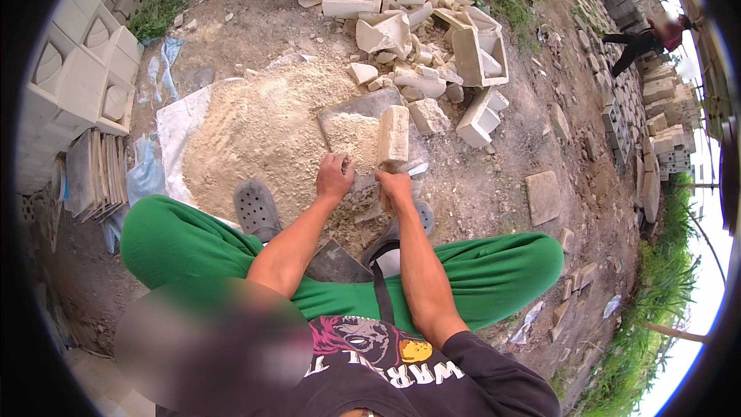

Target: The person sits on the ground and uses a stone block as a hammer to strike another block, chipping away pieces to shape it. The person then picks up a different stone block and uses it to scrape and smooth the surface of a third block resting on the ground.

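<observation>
Fingers of my right hand close around a block-headed mallet, its head at twelve o'clock; at nine, my left hand curls, any hold hidden; pale powder lies at ten, broken blocks at one.

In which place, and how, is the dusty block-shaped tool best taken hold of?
Probably by its narrow near end, from the person's side, as the right hand does: the dusty tool's thick, blocky body points away and looks too bulky for a comfortable grip.
</observation>
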`<control>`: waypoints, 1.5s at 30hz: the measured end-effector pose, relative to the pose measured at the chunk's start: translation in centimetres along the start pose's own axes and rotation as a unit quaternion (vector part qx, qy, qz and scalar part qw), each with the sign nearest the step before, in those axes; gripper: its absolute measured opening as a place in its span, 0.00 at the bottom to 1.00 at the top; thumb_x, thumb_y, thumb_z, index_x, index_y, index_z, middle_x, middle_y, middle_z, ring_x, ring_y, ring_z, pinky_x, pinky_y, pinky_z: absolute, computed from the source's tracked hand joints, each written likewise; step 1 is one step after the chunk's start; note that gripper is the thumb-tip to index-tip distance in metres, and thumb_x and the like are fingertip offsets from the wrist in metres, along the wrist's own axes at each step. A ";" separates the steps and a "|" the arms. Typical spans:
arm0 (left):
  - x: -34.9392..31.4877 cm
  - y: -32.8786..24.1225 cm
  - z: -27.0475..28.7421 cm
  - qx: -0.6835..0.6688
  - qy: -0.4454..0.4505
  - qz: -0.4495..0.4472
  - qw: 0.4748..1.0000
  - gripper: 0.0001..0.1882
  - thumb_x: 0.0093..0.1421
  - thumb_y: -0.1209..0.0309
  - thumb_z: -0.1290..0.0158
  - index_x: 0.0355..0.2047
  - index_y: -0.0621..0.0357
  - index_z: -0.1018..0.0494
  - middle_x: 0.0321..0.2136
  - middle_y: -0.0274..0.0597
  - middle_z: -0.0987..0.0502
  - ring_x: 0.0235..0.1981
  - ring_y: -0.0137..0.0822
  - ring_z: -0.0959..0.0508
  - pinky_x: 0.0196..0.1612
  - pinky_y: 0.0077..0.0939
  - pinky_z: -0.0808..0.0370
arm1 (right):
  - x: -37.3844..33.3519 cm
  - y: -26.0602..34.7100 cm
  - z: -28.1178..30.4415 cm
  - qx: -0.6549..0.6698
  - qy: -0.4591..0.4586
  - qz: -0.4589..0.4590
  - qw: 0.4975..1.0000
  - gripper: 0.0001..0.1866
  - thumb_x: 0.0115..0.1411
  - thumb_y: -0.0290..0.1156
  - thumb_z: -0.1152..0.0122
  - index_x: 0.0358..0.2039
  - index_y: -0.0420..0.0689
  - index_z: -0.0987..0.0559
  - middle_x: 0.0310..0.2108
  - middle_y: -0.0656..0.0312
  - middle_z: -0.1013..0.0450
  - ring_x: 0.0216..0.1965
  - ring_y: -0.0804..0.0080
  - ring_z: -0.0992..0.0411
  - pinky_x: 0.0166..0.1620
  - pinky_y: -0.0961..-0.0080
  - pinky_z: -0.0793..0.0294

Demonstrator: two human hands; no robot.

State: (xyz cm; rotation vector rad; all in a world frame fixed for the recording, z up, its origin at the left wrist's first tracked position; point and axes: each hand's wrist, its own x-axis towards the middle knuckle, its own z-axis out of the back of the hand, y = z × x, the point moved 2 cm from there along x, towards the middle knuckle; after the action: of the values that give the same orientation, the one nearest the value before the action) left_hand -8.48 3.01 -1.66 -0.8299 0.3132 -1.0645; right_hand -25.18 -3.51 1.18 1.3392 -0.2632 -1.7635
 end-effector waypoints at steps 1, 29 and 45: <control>0.1 -0.2 -0.1 0.001 0.002 -0.004 1.000 0.12 0.57 0.65 0.41 0.39 0.56 0.22 0.35 0.48 0.25 0.36 0.49 0.23 0.41 0.41 0.25 | 0.2 -0.2 0.1 0.004 -0.002 -0.001 1.000 0.20 0.44 0.37 0.33 0.29 0.30 0.19 0.19 0.53 0.23 0.20 0.65 0.22 0.27 0.68 0.23; 3.7 1.7 1.0 -0.008 0.040 0.149 0.988 0.14 0.56 0.67 0.43 0.42 0.55 0.20 0.36 0.46 0.20 0.38 0.44 0.19 0.44 0.37 0.24 | -2.9 5.7 0.7 -0.068 -0.071 0.188 0.977 0.16 0.45 0.36 0.33 0.25 0.33 0.19 0.20 0.49 0.23 0.25 0.62 0.21 0.31 0.66 0.24; 2.9 1.9 -0.5 -0.071 0.026 0.104 0.992 0.13 0.53 0.68 0.40 0.38 0.58 0.20 0.34 0.51 0.22 0.39 0.51 0.22 0.45 0.41 0.26 | 0.3 0.4 -1.3 -0.112 -0.013 0.082 0.990 0.16 0.44 0.36 0.33 0.22 0.32 0.19 0.18 0.54 0.23 0.19 0.65 0.22 0.26 0.69 0.23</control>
State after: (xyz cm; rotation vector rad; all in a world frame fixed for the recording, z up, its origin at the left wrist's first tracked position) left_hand -6.14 0.74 -2.93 -0.8766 0.5138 -0.8772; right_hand -23.89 -3.52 0.71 1.1025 -0.1775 -1.6226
